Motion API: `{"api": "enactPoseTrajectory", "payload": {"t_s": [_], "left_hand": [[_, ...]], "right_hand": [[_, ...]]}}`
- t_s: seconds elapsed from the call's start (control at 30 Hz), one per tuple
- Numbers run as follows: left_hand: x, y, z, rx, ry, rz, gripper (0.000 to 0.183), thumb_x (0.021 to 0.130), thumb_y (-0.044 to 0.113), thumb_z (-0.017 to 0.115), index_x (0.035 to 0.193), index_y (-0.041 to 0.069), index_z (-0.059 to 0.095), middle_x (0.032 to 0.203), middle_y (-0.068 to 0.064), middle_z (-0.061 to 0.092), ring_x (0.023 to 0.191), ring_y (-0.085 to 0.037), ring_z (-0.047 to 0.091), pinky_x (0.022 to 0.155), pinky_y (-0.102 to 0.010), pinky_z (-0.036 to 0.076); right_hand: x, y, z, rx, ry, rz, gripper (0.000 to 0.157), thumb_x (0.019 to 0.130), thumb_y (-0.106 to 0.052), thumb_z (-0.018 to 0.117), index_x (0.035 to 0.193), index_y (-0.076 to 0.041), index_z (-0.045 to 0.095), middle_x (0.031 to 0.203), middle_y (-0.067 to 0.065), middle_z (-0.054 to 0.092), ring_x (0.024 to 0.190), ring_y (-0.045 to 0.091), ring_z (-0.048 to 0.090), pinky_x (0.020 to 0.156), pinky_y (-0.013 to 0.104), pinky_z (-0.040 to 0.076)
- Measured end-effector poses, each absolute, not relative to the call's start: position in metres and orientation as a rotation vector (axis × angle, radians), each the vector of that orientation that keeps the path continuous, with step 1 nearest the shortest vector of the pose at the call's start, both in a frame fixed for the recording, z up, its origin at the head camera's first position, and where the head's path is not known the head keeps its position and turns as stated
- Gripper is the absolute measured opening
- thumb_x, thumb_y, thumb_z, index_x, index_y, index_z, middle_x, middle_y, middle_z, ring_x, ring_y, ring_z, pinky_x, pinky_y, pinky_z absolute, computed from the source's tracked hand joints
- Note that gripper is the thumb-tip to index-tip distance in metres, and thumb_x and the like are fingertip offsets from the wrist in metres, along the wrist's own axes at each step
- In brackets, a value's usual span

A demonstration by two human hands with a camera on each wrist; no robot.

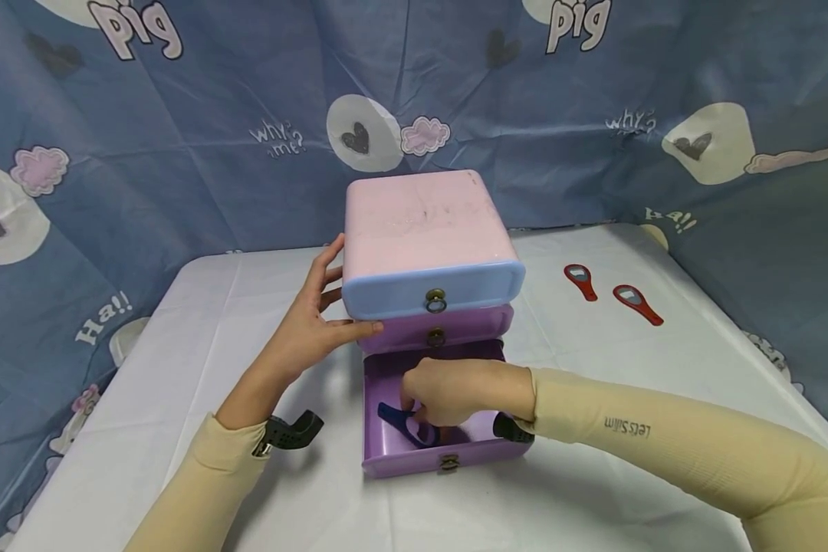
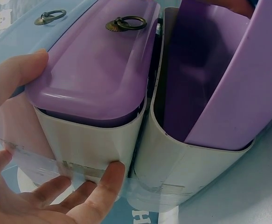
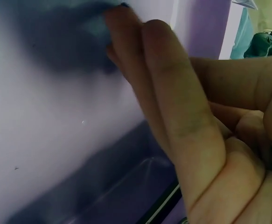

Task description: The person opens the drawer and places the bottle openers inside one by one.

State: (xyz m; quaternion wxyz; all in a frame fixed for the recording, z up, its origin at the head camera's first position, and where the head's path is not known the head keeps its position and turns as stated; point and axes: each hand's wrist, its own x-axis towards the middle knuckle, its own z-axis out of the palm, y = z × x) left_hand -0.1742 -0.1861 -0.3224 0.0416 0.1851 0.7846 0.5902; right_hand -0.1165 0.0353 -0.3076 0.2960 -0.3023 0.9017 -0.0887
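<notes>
A small drawer cabinet (image 1: pixel 424 222) has a pink top, a blue upper drawer (image 1: pixel 386 295) and a purple middle drawer (image 2: pixel 94 60). Its bottom purple drawer (image 1: pixel 448 460) is pulled out. My left hand (image 1: pixel 303 330) holds the cabinet's left side, thumb on the front edge and fingers against the side wall. Inside the bottom drawer, my right hand (image 1: pixel 448 391) pinches a dark blue magnifying glass-like piece (image 1: pixel 396 418) with a ring head and a short handle. In the right wrist view its fingers (image 3: pixel 182 102) hide most of that piece.
Two red-handled magnifying glass-like pieces (image 1: pixel 580 282) lie on the white tablecloth (image 1: pixel 566 353) right of the cabinet. A blue patterned curtain (image 1: pixel 248 92) hangs behind the table. Each wrist carries a black strap mount (image 1: pixel 293 431).
</notes>
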Motion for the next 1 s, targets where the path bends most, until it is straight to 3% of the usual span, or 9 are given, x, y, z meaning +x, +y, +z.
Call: {"api": "enactPoseTrajectory", "payload": {"t_s": [0.27,0.47,0.6,0.7,1.0], "left_hand": [[-0.173,-0.184,-0.325,0.553,2.396,1.801,0.124,0.083,0.006,0.093,0.165,0.059,0.017,0.170,-0.012,0.029,0.153,-0.039,0.041,0.105,-0.062,0.056],[-0.174,-0.184,-0.323,0.549,2.399,1.804,0.124,0.083,0.007,0.093,0.165,0.060,0.017,0.170,-0.011,0.029,0.153,-0.039,0.041,0.104,-0.060,0.057],[-0.173,-0.185,-0.323,0.548,2.404,1.796,0.124,0.083,0.008,0.093,0.165,0.059,0.016,0.171,-0.012,0.028,0.154,-0.039,0.040,0.105,-0.059,0.057],[-0.174,-0.185,-0.323,0.548,2.401,1.798,0.124,0.083,0.008,0.093,0.164,0.061,0.015,0.171,-0.011,0.028,0.153,-0.038,0.040,0.105,-0.059,0.057],[-0.174,-0.187,-0.322,0.547,2.413,1.797,0.125,0.082,0.008,0.094,0.164,0.061,0.015,0.171,-0.011,0.028,0.153,-0.038,0.042,0.105,-0.060,0.057]], "right_hand": [[-0.115,0.040,-0.312,-0.866,2.364,-0.198,0.011,0.103,-0.021,0.074,0.101,-0.015,0.083,0.083,-0.007,0.072,0.066,0.004,0.058,0.067,0.024,0.052],[-0.117,0.046,-0.306,-0.870,2.378,-0.240,0.020,0.102,-0.027,0.077,0.117,-0.015,0.083,0.092,-0.008,0.078,0.075,0.003,0.067,0.077,0.026,0.059],[-0.121,0.054,-0.301,-0.893,2.374,-0.323,0.030,0.102,-0.026,0.077,0.128,-0.010,0.078,0.086,-0.005,0.079,0.074,0.004,0.071,0.078,0.025,0.059],[-0.125,0.060,-0.297,-0.902,2.356,-0.399,0.032,0.103,-0.026,0.076,0.130,-0.009,0.076,0.077,-0.004,0.077,0.070,0.008,0.074,0.076,0.024,0.057],[-0.134,0.087,-0.278,-0.925,2.304,-0.602,0.036,0.106,-0.034,0.070,0.131,-0.008,0.073,0.083,-0.001,0.081,0.077,0.013,0.078,0.075,0.023,0.058]]}}
